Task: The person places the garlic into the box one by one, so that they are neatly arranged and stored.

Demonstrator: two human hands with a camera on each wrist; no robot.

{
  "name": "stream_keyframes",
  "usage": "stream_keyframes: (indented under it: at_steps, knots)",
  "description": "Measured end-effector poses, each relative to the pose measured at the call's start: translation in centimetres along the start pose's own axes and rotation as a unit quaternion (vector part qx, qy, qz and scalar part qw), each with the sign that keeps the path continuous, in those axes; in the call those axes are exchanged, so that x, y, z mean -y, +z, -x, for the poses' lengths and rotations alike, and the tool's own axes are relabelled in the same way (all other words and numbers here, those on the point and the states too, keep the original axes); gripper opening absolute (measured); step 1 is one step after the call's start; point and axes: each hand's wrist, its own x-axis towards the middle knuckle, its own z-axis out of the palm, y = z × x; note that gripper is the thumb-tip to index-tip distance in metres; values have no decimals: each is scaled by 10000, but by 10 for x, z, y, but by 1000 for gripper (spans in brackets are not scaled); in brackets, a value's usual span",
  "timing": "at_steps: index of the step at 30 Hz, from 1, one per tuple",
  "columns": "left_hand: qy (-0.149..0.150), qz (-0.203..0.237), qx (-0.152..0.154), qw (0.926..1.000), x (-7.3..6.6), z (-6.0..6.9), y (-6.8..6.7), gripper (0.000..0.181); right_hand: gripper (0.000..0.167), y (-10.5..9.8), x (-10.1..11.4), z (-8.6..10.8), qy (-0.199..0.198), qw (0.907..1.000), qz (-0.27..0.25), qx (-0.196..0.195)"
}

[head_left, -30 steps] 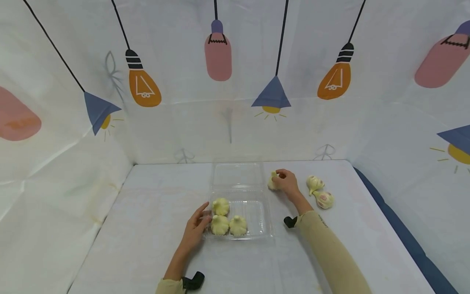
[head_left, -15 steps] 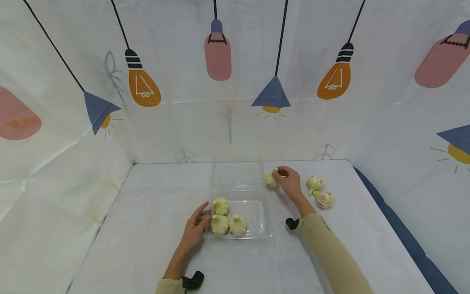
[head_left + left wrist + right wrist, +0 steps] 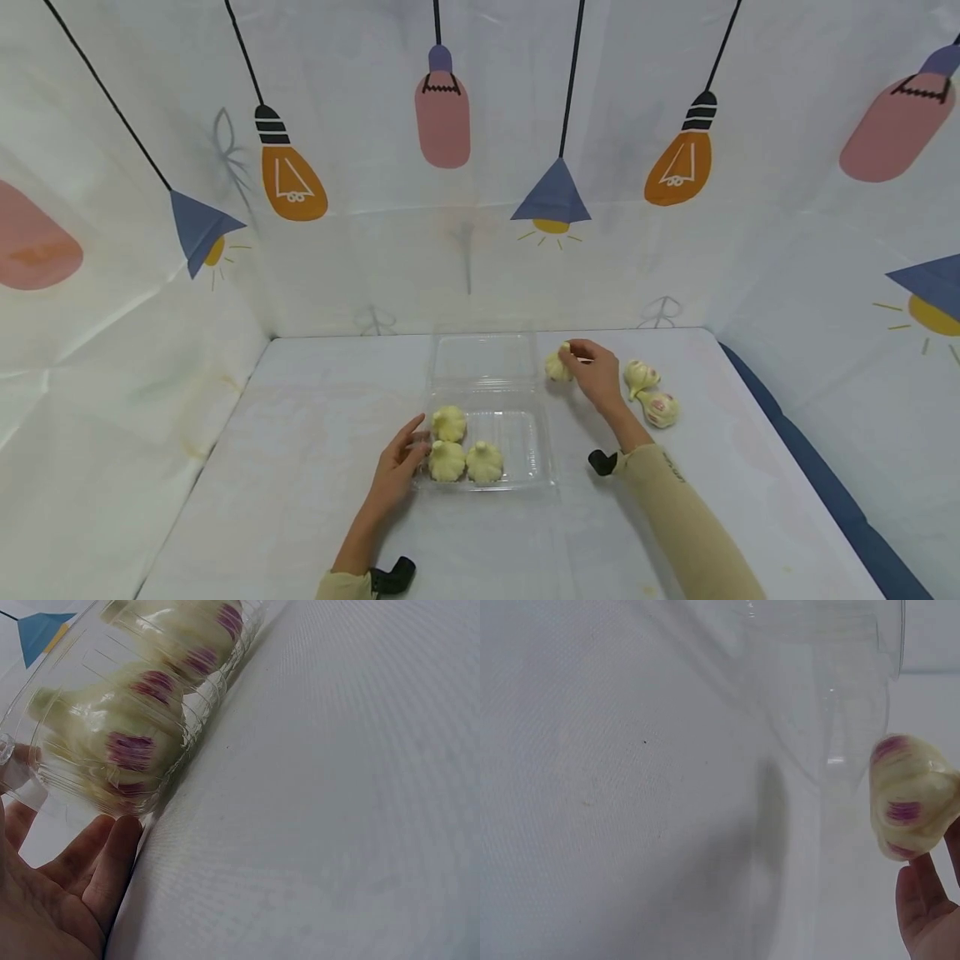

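A clear plastic container (image 3: 525,433) lies with its lid (image 3: 486,358) folded back; three garlic bulbs (image 3: 484,462) sit in its left part. My left hand (image 3: 393,475) rests at the container's left side, fingers relaxed against the wall; in the left wrist view the hand (image 3: 60,900) touches the plastic beside a bulb (image 3: 120,735). Beyond the container's right side, my right hand (image 3: 596,375) pinches a garlic bulb (image 3: 557,367). That bulb (image 3: 907,799) hangs above the table in the right wrist view, held by the fingers of the hand (image 3: 934,922).
Two more garlic bulbs (image 3: 641,377) (image 3: 661,409) lie touching on the white table (image 3: 300,433), right of my right hand. A white sheet (image 3: 360,267) printed with lamps stands behind the table and along its sides.
Between a second ago and half a second ago, the pinched bulb shifted slightly up and left, and more of it came into view. The left hand stays by the container.
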Motion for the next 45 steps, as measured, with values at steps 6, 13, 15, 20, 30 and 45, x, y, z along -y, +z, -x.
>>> stream_keyframes:
  at_steps: [6, 13, 15, 20, 30, 45]
  knots:
    - [-47, -43, 8, 10000, 0, 0, 1, 47, 30, -1, 12, 4, -125, 9999, -101, 14]
    - [-64, -79, -49, 9999, 1, -1, 0, 47, 31, 3, 25, 11, -157, 9991, -358, 178]
    - [-103, -82, -56, 9999, 1, 0, 0, 47, 32, 5, 28, 15, -194, 9984, -465, 262]
    - [-235, -133, -69, 9996, -5, 3, 0, 47, 27, 7, 58, 32, -320, 9968, -524, 521]
    - [-110, -108, -23, 9999, 2, 0, 0, 43, 24, 17, 91, 49, -401, 9933, -696, 835]
    - [-337, -35, -24, 9994, -2, -1, 1, 45, 19, 52, 55, 53, -726, 9893, -880, 914]
